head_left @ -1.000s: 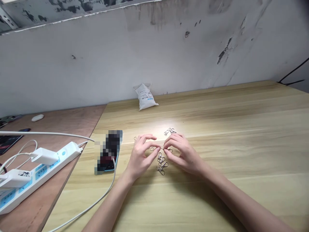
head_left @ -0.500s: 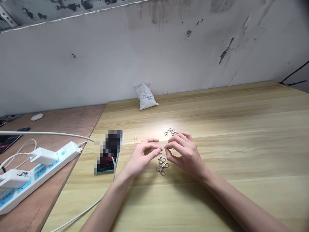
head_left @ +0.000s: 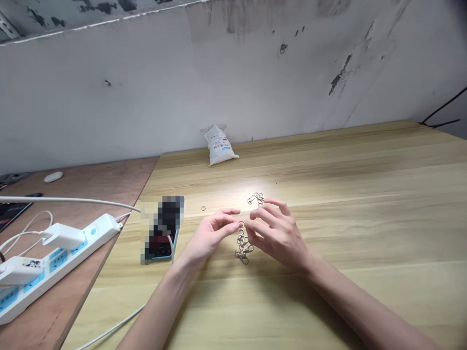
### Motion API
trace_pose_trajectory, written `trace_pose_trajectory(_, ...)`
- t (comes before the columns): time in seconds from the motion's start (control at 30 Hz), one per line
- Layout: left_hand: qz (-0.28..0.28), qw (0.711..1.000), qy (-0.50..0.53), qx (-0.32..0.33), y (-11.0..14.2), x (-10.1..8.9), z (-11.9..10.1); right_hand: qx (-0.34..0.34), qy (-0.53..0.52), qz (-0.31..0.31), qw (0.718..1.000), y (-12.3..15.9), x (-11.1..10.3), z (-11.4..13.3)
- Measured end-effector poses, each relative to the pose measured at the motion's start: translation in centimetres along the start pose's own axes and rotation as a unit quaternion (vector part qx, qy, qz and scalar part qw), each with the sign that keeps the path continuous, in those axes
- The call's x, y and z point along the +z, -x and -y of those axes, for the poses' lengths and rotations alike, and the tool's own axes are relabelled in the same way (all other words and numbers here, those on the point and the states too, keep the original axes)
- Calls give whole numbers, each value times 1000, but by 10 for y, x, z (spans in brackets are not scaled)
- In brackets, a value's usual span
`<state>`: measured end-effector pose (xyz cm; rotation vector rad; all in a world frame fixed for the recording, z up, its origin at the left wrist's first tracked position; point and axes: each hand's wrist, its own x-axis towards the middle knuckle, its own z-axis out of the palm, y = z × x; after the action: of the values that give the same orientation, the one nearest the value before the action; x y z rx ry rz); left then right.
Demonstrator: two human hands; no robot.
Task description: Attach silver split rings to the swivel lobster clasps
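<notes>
My left hand (head_left: 211, 236) pinches a small metal split ring (head_left: 241, 224) between thumb and index finger. Just below it, several silver swivel clasps (head_left: 242, 248) form a little cluster; whether they are joined to the ring I cannot tell. My right hand (head_left: 277, 233) is close on the right, with its thumb and index finger drawn together near the clasps. Its fingertips are partly hidden, and anything between them does not show. Beyond the right fingers lies a second group of silver clasps (head_left: 257, 198), and a loose ring (head_left: 203, 208) rests to the left.
A phone (head_left: 164, 233), partly pixelated, lies left of my hands with a white cable (head_left: 113, 330) running from it. A white power strip (head_left: 65, 257) with chargers occupies the brown table (head_left: 124, 175). Against the wall stands a white labelled packet (head_left: 220, 146).
My right fingers have come away from the ring and moved slightly down toward the clasps. The ring has shifted a little left in my left hand. The view has moved slightly.
</notes>
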<state>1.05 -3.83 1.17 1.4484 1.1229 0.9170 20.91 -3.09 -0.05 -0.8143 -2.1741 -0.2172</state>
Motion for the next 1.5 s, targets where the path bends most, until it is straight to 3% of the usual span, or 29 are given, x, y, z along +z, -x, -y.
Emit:
trace_pose_trajectory(0.23, 9, 1000, 3, -10, 0, -2, 4, -5, 1, 2, 1000, -1, 1, 2)
trace_pose_trajectory(0.4, -27, 995, -80, 53, -1, -2, 5, 49, -25, 46, 997, -2, 5, 3)
trace_pose_trajectory(0.5, -63, 976, -175, 114, 1, 0, 5, 65, -70, 60, 994, -1, 7, 1)
trace_pose_trajectory(0.63, -131, 908, -331, 223, 4, 3, 3, 108, -152, 75, 980, 1, 6, 0)
trace_pose_trajectory(0.83, -164, 748, -533, 360, 7, 6, 2, 173, -263, 123, 941, -2, 0, 2)
trace_pose_trajectory(0.93, -155, 713, -566, 384, 6, 6, 2, 213, -326, 122, 913, -4, -1, 2)
trace_pose_trajectory(1.03, -146, 717, -561, 387, 5, 5, 3, 241, -358, 117, 894, -5, 0, 0)
trace_pose_trajectory(1.17, -147, 752, -536, 354, 4, 4, 7, 239, -266, 72, 931, 0, 5, -8)
trace_pose_trajectory(1.3, -157, 800, -509, 276, 3, 3, 10, 168, -124, 66, 976, 4, 7, -11)
trace_pose_trajectory(1.5, -151, 841, -472, 216, 5, 8, 8, 66, -2, 62, 996, 4, 14, 5)
